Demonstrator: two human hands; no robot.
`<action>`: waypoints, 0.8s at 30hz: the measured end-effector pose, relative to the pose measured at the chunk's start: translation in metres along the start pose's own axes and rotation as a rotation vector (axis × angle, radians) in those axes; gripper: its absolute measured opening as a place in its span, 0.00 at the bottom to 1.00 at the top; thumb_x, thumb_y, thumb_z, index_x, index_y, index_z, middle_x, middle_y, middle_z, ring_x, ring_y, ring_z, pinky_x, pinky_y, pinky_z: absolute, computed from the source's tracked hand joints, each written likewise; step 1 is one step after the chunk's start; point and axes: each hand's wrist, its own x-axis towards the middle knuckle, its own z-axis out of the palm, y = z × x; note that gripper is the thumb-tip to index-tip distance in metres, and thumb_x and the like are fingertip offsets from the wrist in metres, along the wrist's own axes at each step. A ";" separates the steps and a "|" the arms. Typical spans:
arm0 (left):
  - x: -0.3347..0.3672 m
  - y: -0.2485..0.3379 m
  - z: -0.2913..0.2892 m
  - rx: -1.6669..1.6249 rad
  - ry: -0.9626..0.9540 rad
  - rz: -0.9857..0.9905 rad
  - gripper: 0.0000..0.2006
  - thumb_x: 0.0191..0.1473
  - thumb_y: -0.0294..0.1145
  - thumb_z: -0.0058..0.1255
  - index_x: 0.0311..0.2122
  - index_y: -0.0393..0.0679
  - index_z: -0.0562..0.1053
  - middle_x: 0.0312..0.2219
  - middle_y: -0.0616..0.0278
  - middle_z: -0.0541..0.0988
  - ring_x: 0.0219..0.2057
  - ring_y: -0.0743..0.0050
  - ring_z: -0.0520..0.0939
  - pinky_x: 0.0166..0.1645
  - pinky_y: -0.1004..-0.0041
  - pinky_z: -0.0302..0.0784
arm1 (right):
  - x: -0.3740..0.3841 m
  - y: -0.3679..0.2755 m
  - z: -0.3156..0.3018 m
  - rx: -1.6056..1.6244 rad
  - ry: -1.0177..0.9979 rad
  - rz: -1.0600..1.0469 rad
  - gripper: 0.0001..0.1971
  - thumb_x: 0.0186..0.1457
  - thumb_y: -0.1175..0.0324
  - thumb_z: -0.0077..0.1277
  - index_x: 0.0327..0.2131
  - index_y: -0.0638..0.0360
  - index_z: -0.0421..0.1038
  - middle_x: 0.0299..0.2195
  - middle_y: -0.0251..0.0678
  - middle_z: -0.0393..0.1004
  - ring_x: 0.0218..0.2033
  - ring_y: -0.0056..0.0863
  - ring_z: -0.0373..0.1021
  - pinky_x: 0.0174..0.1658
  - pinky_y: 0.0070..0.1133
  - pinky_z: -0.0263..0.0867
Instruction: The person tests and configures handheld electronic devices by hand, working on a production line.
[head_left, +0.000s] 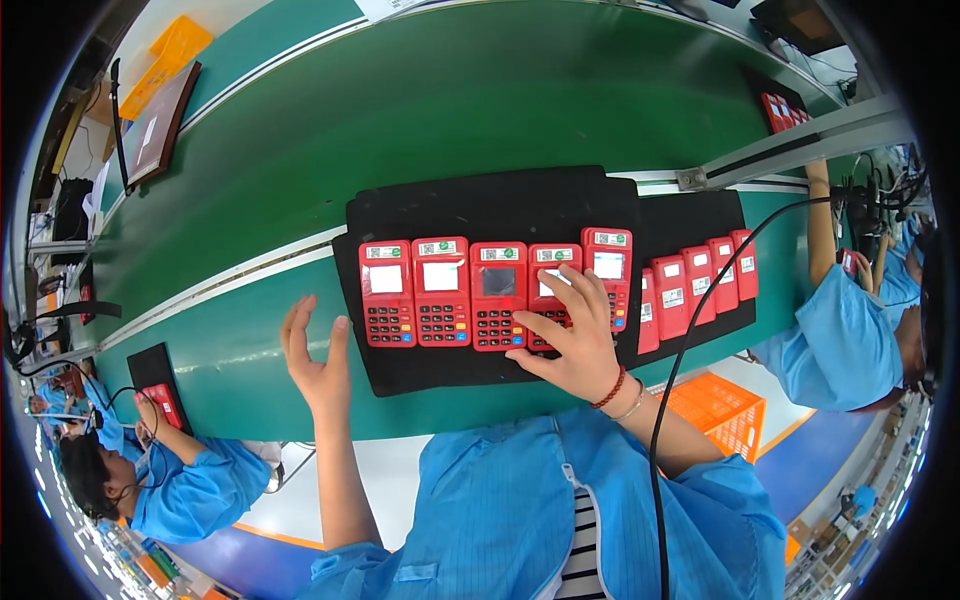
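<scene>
Several red card payment terminals stand in a row, face up, on a black mat [480, 208]. Lit white screens show on the leftmost terminal [386, 325] and on its neighbour [441, 278]. The middle terminal [497, 283] has a dark screen. My right hand [580, 345] is over the terminal [545, 256] just right of the middle, fingers spread, covering part of its screen and keypad; whether the fingertips touch it I cannot tell. Beyond it, the rightmost terminal [607, 262] is partly hidden by my fingers. My left hand [318, 355] is raised left of the mat, empty, fingers apart.
More red terminals [671, 295] lie back side up on the mat to the right. A black cable [690, 335] hangs across the right side. Co-workers in blue sit at left [205, 490] and right [840, 335]. An orange crate [715, 405] stands below the bench.
</scene>
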 end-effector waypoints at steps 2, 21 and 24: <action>-0.001 -0.006 -0.001 0.000 0.002 -0.009 0.18 0.51 0.30 0.60 0.49 0.41 0.74 0.50 0.53 0.73 0.55 0.58 0.72 0.60 0.63 0.64 | -0.001 0.000 0.001 -0.017 0.006 0.011 0.20 0.40 0.56 0.67 0.40 0.46 0.77 0.57 0.40 0.62 0.60 0.46 0.56 0.61 0.47 0.51; 0.000 -0.017 0.012 -0.084 -0.101 -0.137 0.18 0.54 0.32 0.58 0.49 0.40 0.74 0.49 0.55 0.74 0.53 0.61 0.73 0.59 0.66 0.64 | 0.000 0.003 0.006 -0.019 0.026 -0.003 0.19 0.40 0.55 0.66 0.39 0.44 0.77 0.58 0.41 0.62 0.61 0.47 0.56 0.62 0.47 0.51; -0.002 -0.016 0.012 -0.103 -0.107 -0.161 0.18 0.54 0.32 0.58 0.49 0.40 0.74 0.49 0.55 0.74 0.52 0.63 0.73 0.58 0.67 0.64 | 0.000 0.003 0.005 -0.018 0.024 0.001 0.19 0.40 0.55 0.66 0.39 0.44 0.77 0.58 0.40 0.62 0.61 0.47 0.56 0.62 0.47 0.51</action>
